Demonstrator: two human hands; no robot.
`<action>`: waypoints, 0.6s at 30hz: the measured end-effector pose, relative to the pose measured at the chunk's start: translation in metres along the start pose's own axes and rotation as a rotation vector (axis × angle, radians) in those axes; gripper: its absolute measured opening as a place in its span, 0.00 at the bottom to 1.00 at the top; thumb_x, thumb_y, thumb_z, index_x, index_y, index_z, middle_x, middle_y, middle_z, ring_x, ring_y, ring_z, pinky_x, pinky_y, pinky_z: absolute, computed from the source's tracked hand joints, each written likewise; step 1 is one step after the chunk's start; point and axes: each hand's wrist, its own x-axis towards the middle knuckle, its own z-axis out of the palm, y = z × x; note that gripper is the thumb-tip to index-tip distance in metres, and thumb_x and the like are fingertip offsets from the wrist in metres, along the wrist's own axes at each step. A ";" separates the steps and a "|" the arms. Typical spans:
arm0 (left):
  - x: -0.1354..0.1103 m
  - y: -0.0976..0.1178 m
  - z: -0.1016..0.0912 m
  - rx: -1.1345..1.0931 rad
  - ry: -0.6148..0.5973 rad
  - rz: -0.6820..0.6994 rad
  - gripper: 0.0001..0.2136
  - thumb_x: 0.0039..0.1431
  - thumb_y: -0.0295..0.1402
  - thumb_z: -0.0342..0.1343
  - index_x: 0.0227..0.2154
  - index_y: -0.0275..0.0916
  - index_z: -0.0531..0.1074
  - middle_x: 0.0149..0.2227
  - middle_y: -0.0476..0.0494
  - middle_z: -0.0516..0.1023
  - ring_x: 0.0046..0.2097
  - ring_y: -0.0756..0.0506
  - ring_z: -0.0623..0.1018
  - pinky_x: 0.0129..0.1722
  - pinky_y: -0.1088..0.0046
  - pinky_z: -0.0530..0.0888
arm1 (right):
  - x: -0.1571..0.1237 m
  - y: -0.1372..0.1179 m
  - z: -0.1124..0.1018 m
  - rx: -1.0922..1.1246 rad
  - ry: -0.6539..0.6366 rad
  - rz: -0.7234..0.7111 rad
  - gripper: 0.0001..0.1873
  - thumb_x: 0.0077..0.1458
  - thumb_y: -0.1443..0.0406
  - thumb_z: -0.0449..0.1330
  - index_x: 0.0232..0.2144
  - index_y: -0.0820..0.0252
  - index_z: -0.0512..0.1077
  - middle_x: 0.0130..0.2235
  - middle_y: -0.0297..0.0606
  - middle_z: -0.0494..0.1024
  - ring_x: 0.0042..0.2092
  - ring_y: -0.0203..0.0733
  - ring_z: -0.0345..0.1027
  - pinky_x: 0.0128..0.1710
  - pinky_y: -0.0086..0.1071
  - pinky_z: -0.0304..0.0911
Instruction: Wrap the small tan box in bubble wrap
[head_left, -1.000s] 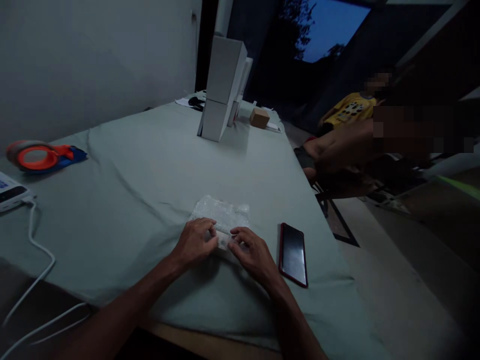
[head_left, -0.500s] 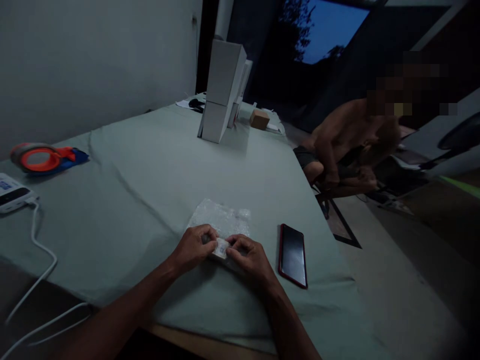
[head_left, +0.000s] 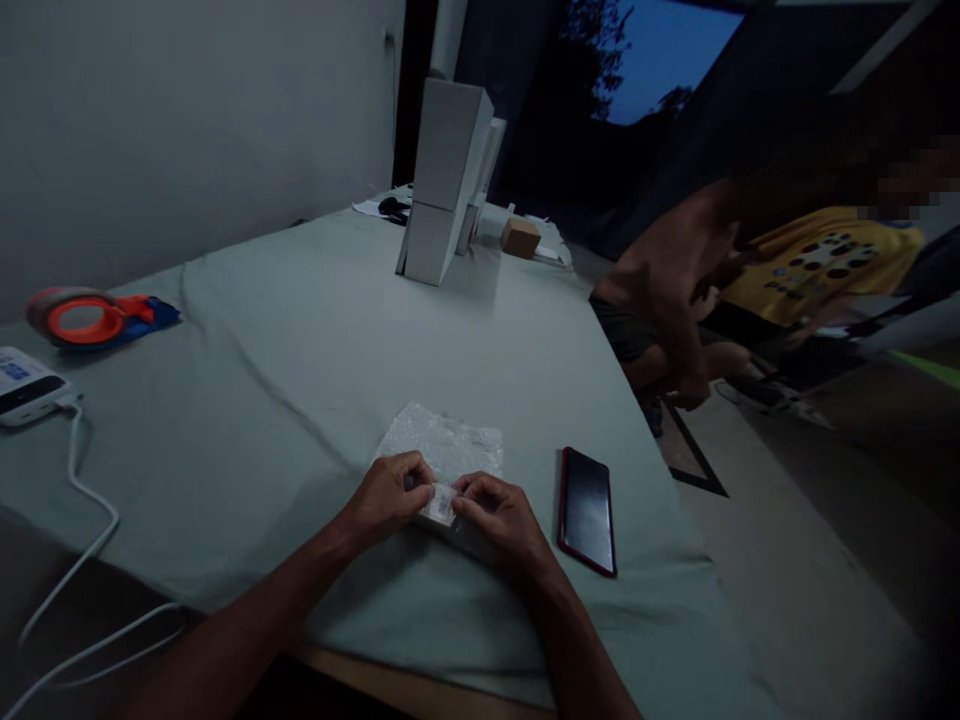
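Observation:
A small white piece with dark print, like a label (head_left: 440, 502), lies between my hands at the near end of a clear bubble wrap package (head_left: 446, 440). My left hand (head_left: 391, 490) pinches its left side between thumb and curled fingers. On the other side, my right hand (head_left: 496, 512) is closed the same way, thumb and fingertips at the label's right edge. Both hands rest on the package, hiding its near sides. What the bubble wrap encloses cannot be made out.
A red-cased phone (head_left: 586, 512) lies to the right. An orange tape dispenser (head_left: 82, 320) and a white device (head_left: 30, 390) with a cable are at left. Tall white boxes (head_left: 439, 180) and a brown carton (head_left: 520, 238) stand farther back. Two people (head_left: 667, 270) are beyond the right edge.
My hands stay nearly in place, with the label slightly more exposed between them. At right, the bare-backed person has leaned forward, and a person in a yellow shirt has come into view behind.

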 end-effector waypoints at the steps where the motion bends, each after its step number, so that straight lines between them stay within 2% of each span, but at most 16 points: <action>1: 0.001 0.000 -0.001 0.011 -0.008 -0.008 0.03 0.49 0.29 0.54 0.25 0.38 0.72 0.27 0.52 0.75 0.31 0.50 0.73 0.31 0.77 0.67 | 0.000 0.001 -0.001 0.022 0.002 0.015 0.10 0.49 0.61 0.61 0.21 0.59 0.68 0.33 0.37 0.77 0.36 0.40 0.71 0.39 0.32 0.64; 5: 0.004 0.001 -0.003 0.045 -0.038 -0.038 0.04 0.48 0.30 0.53 0.25 0.37 0.72 0.26 0.52 0.74 0.29 0.50 0.71 0.28 0.77 0.65 | 0.001 0.006 -0.004 0.031 0.044 0.092 0.10 0.49 0.59 0.61 0.24 0.60 0.69 0.26 0.33 0.73 0.29 0.37 0.67 0.31 0.29 0.62; 11: 0.008 0.001 -0.004 0.055 -0.085 -0.040 0.04 0.46 0.30 0.53 0.25 0.36 0.72 0.25 0.52 0.72 0.29 0.50 0.69 0.28 0.77 0.63 | -0.001 0.008 -0.005 -0.198 0.053 0.068 0.08 0.52 0.62 0.59 0.24 0.60 0.69 0.24 0.31 0.71 0.28 0.36 0.65 0.28 0.27 0.58; 14: 0.009 0.001 -0.004 0.065 -0.088 -0.029 0.04 0.46 0.30 0.52 0.24 0.37 0.71 0.25 0.52 0.71 0.29 0.50 0.69 0.28 0.77 0.63 | -0.003 0.004 -0.005 -0.287 0.099 -0.034 0.05 0.53 0.64 0.59 0.28 0.59 0.70 0.27 0.32 0.74 0.30 0.37 0.67 0.31 0.29 0.61; 18: 0.011 0.001 -0.003 0.070 -0.095 -0.021 0.04 0.46 0.30 0.52 0.24 0.37 0.71 0.25 0.51 0.73 0.30 0.49 0.71 0.30 0.76 0.65 | -0.007 -0.006 -0.005 -0.449 0.216 -0.354 0.03 0.56 0.66 0.58 0.33 0.58 0.72 0.36 0.38 0.76 0.39 0.42 0.69 0.41 0.36 0.62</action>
